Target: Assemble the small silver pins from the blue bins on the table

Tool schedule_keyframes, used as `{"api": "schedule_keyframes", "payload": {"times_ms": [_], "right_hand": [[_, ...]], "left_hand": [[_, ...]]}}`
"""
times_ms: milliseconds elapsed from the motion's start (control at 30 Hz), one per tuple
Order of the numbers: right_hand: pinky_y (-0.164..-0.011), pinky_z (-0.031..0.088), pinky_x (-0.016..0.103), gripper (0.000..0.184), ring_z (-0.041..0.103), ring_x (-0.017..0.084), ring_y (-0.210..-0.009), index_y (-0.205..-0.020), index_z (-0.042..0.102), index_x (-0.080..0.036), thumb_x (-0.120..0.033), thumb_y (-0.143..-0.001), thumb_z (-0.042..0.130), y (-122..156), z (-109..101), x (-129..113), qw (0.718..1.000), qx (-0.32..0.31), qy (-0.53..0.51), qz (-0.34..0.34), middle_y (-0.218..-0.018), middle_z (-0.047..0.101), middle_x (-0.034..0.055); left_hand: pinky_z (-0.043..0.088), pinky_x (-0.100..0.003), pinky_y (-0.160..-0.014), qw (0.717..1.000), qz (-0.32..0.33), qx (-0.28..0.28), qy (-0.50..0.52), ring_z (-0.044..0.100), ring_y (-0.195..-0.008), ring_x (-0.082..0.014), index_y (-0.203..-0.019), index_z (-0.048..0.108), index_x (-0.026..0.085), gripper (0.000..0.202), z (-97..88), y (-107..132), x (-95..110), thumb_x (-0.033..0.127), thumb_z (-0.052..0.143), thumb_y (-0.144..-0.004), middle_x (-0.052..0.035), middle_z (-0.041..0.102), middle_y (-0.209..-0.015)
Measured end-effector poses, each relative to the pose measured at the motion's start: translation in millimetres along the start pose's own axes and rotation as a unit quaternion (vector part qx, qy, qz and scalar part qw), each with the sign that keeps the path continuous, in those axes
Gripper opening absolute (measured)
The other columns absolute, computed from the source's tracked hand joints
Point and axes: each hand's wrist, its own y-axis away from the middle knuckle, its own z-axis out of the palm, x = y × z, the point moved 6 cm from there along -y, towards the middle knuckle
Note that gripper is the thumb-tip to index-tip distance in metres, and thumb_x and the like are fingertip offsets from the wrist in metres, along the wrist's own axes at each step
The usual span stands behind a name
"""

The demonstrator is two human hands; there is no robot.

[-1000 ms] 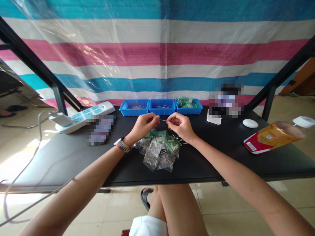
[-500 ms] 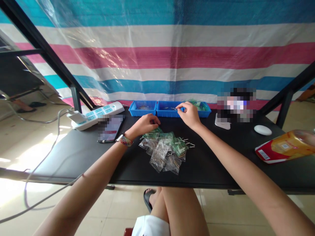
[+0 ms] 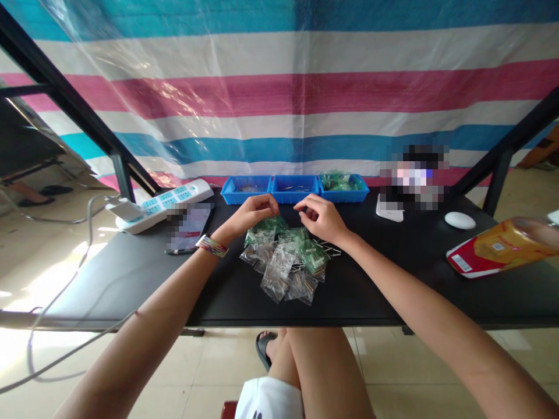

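My left hand [image 3: 253, 216] hovers at the back left edge of a pile of small plastic bags, its fingers curled together; what they hold, if anything, is too small to make out. Just under it lie green-tinted bags [image 3: 312, 256], and in front are clear bags [image 3: 278, 273] with thin metal pieces inside. Loose metal pins [image 3: 329, 249] poke out on the pile's right side. My right hand [image 3: 322, 218] is above the pile's back right, thumb and forefinger apart with nothing seen between them. Behind both hands stands the middle blue tray [image 3: 294, 198], with a few thin metal pieces inside.
The left blue tray [image 3: 247, 198] holds clear bags; the right blue tray [image 3: 345, 196] holds green ones. Leftward are a phone [image 3: 194, 227] and a white power strip [image 3: 168, 203] with cables. Rightward lie a white oval object [image 3: 460, 220] and a bottle [image 3: 498, 249].
My right hand has drawn back from the middle tray towards the pile; the thin metal piece at its fingertips is gone. My left hand has risen slightly. The view has shifted a little.
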Motion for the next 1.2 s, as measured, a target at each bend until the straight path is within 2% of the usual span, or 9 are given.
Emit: {"api": "schedule_keyframes", "payload": {"times_ms": [167,367,533,667,833,933,1033,1133,1200], "right_hand": [[-0.092,0.060,0.035,0.046,0.071,0.024,-0.109,-0.139,0.071,-0.028,-0.010,-0.098,0.059,8,7,-24,0.982,-0.050,0.131,-0.127,-0.126,0.071,0.0090],[-0.101,0.062,0.045,0.051,0.069,0.025,-0.108,-0.146,0.069,-0.030,-0.009,-0.100,0.059,7,13,-30,0.969,-0.038,0.182,-0.165,-0.141,0.064,0.0114],[-0.105,0.059,0.048,0.040,0.066,0.028,-0.115,-0.130,0.078,-0.029,-0.009,-0.101,0.060,6,8,-31,0.980,0.014,0.157,-0.124,-0.136,0.069,0.0111],[-0.101,0.058,0.045,0.019,0.070,0.027,-0.106,-0.107,0.080,-0.023,-0.030,-0.106,0.062,1,2,-20,0.996,0.073,0.007,-0.042,-0.115,0.076,0.0105],[-0.071,0.059,0.036,0.045,0.069,0.023,-0.075,-0.083,0.073,-0.020,-0.065,-0.091,0.075,-4,13,20,0.954,0.076,-0.241,0.163,-0.078,0.073,0.0052],[-0.070,0.059,0.034,0.049,0.068,0.021,-0.075,-0.098,0.077,-0.019,-0.064,-0.080,0.085,-6,17,26,0.923,0.052,-0.329,0.195,-0.081,0.075,0.0037],[-0.070,0.060,0.034,0.065,0.067,0.019,-0.070,-0.131,0.073,-0.023,-0.056,-0.077,0.090,-5,17,22,0.910,0.035,-0.360,0.203,-0.078,0.073,-0.0008],[-0.067,0.060,0.033,0.080,0.068,0.019,-0.068,-0.149,0.063,-0.026,-0.061,-0.080,0.087,-2,20,17,0.904,0.012,-0.371,0.210,-0.077,0.072,-0.0015],[-0.063,0.059,0.032,0.072,0.068,0.019,-0.068,-0.143,0.068,-0.025,-0.071,-0.088,0.075,-1,19,14,0.909,0.003,-0.362,0.207,-0.081,0.074,0.0018]], "left_hand": [[0.050,-0.026,-0.073,0.998,0.011,0.064,0.024,0.064,-0.078,-0.0154,-0.083,0.073,0.016,0.027,-2.8,0,3,0.040,0.084,-0.079,-0.0035,0.071,-0.085],[0.043,-0.022,-0.057,0.989,-0.018,0.118,0.085,0.057,-0.064,-0.0102,-0.084,0.070,0.018,0.029,-2.4,4,5,0.041,0.087,-0.078,-0.0003,0.067,-0.081],[0.048,-0.020,-0.054,0.984,-0.033,0.104,0.138,0.060,-0.063,-0.0092,-0.087,0.065,0.018,0.032,4.5,4,7,0.039,0.087,-0.078,-0.0002,0.066,-0.082],[0.065,-0.031,-0.070,0.987,-0.028,0.071,0.143,0.075,-0.080,-0.0182,-0.103,0.066,0.017,0.031,10.0,3,3,0.036,0.080,-0.082,-0.0064,0.072,-0.097],[0.064,-0.028,-0.072,0.989,0.081,0.116,-0.035,0.079,-0.094,-0.0205,-0.138,0.065,0.020,0.054,8.1,9,14,0.020,0.069,-0.085,-0.0115,0.071,-0.126],[0.064,-0.028,-0.077,0.973,0.139,0.120,-0.142,0.076,-0.105,-0.0216,-0.148,0.064,0.025,0.057,12.9,14,26,0.017,0.065,-0.092,-0.0137,0.065,-0.142],[0.063,-0.031,-0.086,0.956,0.187,0.100,-0.204,0.070,-0.121,-0.0248,-0.137,0.074,0.025,0.042,18.6,18,36,0.018,0.060,-0.098,-0.0130,0.063,-0.147],[0.062,-0.033,-0.090,0.948,0.208,0.090,-0.222,0.066,-0.127,-0.0262,-0.119,0.080,0.023,0.026,19.4,19,38,0.023,0.063,-0.100,-0.0118,0.067,-0.138],[0.060,-0.032,-0.086,0.950,0.203,0.103,-0.215,0.068,-0.113,-0.0243,-0.110,0.081,0.022,0.019,16.2,17,36,0.032,0.066,-0.102,-0.0109,0.071,-0.122]]}}
